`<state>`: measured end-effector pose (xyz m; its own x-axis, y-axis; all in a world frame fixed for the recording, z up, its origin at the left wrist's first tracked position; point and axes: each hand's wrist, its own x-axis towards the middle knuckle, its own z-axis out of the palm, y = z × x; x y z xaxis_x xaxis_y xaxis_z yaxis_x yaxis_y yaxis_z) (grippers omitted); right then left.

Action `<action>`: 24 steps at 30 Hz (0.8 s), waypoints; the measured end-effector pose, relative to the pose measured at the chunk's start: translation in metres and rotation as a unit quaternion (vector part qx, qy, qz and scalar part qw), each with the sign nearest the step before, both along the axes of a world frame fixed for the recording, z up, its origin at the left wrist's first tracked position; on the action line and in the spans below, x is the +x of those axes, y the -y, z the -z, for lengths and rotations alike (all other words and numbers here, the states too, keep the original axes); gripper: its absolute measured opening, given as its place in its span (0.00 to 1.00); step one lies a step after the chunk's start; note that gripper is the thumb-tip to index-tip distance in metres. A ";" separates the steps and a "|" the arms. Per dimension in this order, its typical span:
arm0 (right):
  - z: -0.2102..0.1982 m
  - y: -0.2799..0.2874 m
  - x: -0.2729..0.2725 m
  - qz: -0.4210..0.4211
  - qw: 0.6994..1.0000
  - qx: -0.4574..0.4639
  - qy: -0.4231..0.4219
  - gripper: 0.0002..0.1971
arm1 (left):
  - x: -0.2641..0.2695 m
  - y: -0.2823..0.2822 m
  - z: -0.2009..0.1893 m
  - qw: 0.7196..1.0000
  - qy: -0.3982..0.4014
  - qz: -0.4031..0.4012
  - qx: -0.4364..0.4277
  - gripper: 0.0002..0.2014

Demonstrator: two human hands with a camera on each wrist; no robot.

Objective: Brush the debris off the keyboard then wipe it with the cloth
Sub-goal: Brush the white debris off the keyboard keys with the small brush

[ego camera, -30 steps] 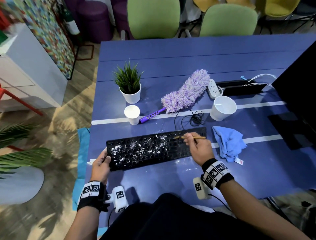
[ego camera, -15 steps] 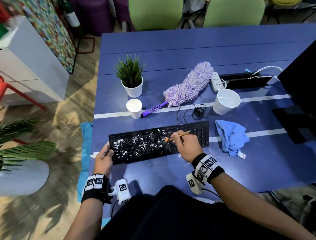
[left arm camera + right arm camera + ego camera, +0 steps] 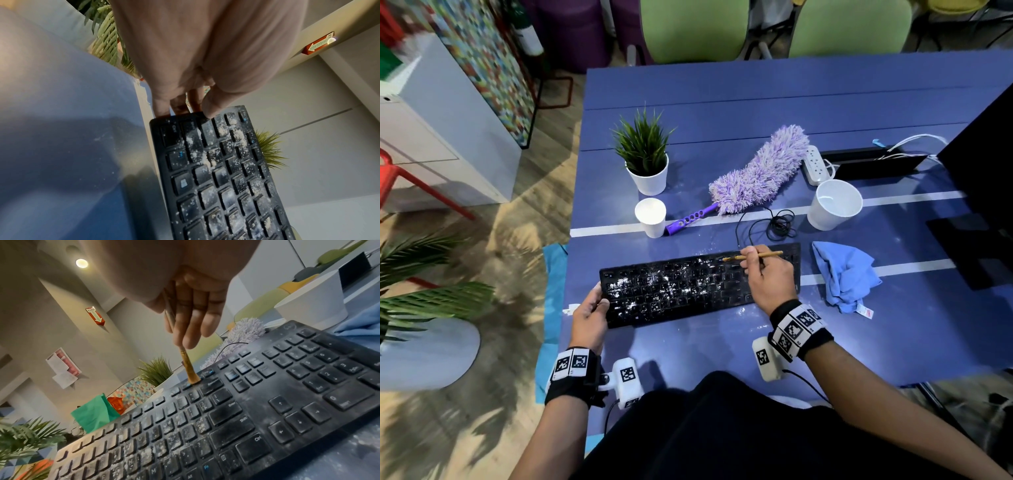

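**Brushing the top row**

While my left hand (image 3: 589, 317) gripped the near-left corner of the keyboard (image 3: 688, 286), thumb on top and fingers curled under its edge, my right hand (image 3: 768, 274) pinched the brush (image 3: 753, 255) pencil-fashion. Its bristles splayed on the back row, just ahead of my right fingers (image 3: 197, 318). The debris (image 3: 654, 291) lay thick toward my left hand, thin under my right. I judged the board stiff, light and apt to slide, so that corner hold suited it; the brush was thin and wanted a low pinch. The cloth (image 3: 844, 274), soft and crumpled, sat just right of my right hand, untouched.
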<state>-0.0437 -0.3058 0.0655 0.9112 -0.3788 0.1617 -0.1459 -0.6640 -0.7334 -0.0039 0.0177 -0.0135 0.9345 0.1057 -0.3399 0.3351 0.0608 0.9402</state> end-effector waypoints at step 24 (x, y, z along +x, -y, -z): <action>-0.006 0.029 0.004 0.013 0.995 -0.072 -0.067 0.21 | -0.001 0.002 -0.003 1.000 0.016 0.014 -0.011 0.23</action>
<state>-0.0394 -0.3344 0.0718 0.9184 -0.3844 0.0934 -0.2549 -0.7557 -0.6033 -0.0046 0.0159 -0.0103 0.9476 0.0715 -0.3114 0.3065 0.0716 0.9492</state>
